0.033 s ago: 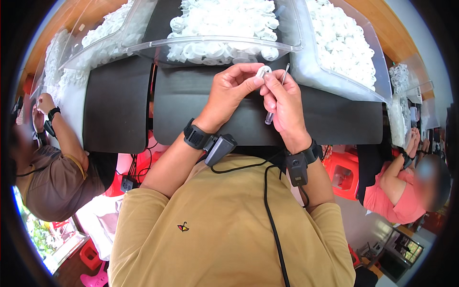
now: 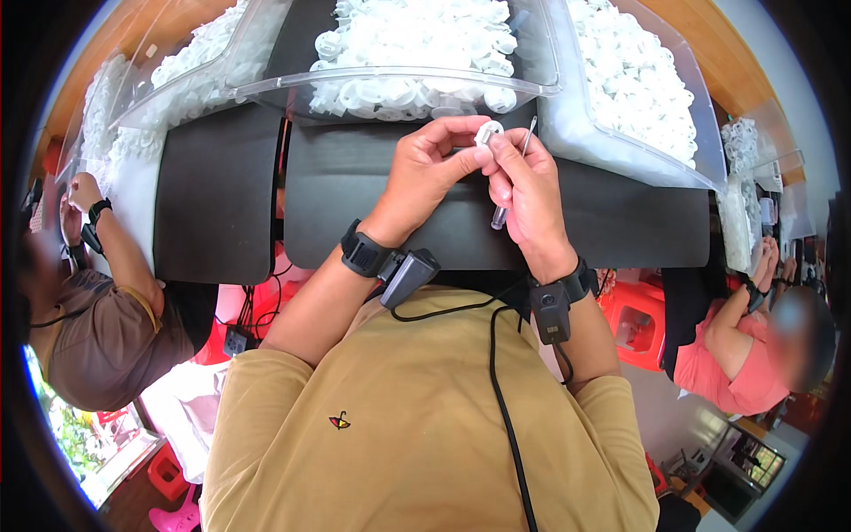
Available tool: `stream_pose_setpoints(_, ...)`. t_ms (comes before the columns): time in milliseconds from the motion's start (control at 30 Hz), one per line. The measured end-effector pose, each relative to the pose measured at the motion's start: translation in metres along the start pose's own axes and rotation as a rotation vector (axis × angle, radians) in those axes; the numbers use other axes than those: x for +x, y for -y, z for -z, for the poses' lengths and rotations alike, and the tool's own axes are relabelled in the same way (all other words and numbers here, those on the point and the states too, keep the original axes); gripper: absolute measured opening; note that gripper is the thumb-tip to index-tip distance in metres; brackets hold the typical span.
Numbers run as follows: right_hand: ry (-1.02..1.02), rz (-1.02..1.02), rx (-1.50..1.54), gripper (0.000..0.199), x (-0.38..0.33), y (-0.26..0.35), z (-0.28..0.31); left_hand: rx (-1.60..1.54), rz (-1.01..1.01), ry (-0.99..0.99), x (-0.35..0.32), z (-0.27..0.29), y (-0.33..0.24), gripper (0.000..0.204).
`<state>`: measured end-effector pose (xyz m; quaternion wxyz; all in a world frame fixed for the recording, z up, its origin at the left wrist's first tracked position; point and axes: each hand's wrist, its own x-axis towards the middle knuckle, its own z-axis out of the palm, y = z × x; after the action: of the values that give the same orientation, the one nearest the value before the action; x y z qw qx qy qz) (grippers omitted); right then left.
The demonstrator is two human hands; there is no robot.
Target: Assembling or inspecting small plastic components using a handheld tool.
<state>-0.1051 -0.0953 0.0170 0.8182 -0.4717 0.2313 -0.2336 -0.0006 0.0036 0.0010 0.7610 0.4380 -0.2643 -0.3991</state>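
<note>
Since the view looked down from the head, a tan shirt (image 2: pixel 417 461) filled most of the near end, with a tiny umbrella emblem (image 2: pixel 339 421) on it and a black cable (image 2: pixel 506 403) snaking down its right half. Both wrists had boxy black gadgets (image 2: pixel 551 312) strapped on. Past those, the left hand (image 2: pixel 433 167) had its grip closed on a small round white plastic piece (image 2: pixel 484 134), pinched between thumb and fingers. The right hand (image 2: pixel 534 197) had its grip closed too, curled around a slim tool (image 2: pixel 499 218) with a see-through handle poking out the near side and a metal shaft out the far side, while its thumb sat right against that same white piece. So the piece was up over the black worktop (image 2: pixel 355 204), just on the near side of the middle clear bin (image 2: pixel 390 77). That bin was heaped with white plastic parts (image 2: pixel 417 35), and another clear bin (image 2: pixel 576 133) to the right was piled with them too. Way off left, a person in a brown shirt (image 2: pixel 106 341) had hands raised beside more white parts; far right, someone in a coral top (image 2: pixel 727 372) had their hands together.
</note>
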Motion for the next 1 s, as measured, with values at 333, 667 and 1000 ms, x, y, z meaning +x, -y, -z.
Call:
stream_pose_setpoints(333,-0.088,0.301,-0.547,0.030,-0.016,0.006,0.007,-0.264,0.123,-0.016,0.004,0.006,0.001,0.029)
stream_pose_setpoints(667,0.006,0.081,-0.906,0.027,-0.028,0.021,0.018,-0.239,0.152,-0.014,0.003,0.010,0.000,0.031)
stream_pose_setpoints(1000,0.001,0.331,-0.989,0.032,-0.030,0.038,0.011,-0.219,0.150,-0.019,0.002,0.007,-0.004,0.032)
